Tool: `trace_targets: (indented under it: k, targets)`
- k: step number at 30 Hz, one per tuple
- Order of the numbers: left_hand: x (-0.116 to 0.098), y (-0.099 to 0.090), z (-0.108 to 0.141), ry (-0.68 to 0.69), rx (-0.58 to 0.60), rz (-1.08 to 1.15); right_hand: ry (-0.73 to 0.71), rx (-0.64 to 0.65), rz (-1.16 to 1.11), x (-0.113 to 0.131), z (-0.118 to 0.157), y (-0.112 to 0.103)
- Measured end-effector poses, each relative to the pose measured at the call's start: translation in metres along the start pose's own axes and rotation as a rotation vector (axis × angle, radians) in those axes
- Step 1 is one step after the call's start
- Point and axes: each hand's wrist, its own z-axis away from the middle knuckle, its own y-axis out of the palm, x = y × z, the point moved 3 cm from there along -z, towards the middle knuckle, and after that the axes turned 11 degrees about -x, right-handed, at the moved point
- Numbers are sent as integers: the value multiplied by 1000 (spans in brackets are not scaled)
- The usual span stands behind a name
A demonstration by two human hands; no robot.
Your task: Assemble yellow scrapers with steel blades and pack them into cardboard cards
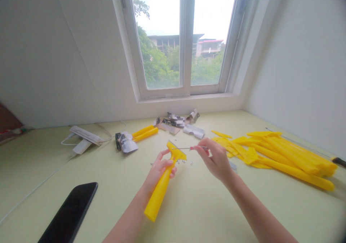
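My left hand [161, 168] is wrapped round the neck of a yellow scraper [159, 192], whose thick handle points down toward me and whose wide head carries a thin metal blade edge. In my right hand [214, 156] is a slim screwdriver [186, 148] with a reddish handle, mostly hidden by the fingers. Its shaft runs leftward across the scraper head, and the tip meets or nearly meets the head's left part. Several small metal nuts or screws [191, 162] lie on the table just beyond the scraper.
Yellow scraper parts [294, 153] are piled at the right, near a long rod with a black handle [339, 161]. Two yellow handles [146, 132] and crumpled packaging [170, 125] lie toward the window. A power strip [85, 135] with cables and a black phone [71, 214] are on the left.
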Motion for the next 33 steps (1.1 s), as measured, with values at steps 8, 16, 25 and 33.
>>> trace_targets:
  k: [8,16,25,33]
  targets:
    - [1,1,0,-3,1,-3,55,81,-18,4,0,1]
    - [0,4,2,6,15,-2,-28,-30,-34,0,1,-1]
    - [0,4,2,5,16,1,52,73,-15,3,1,0]
    - [1,4,1,1,32,-10,-35,-3,-50,4,1,-1]
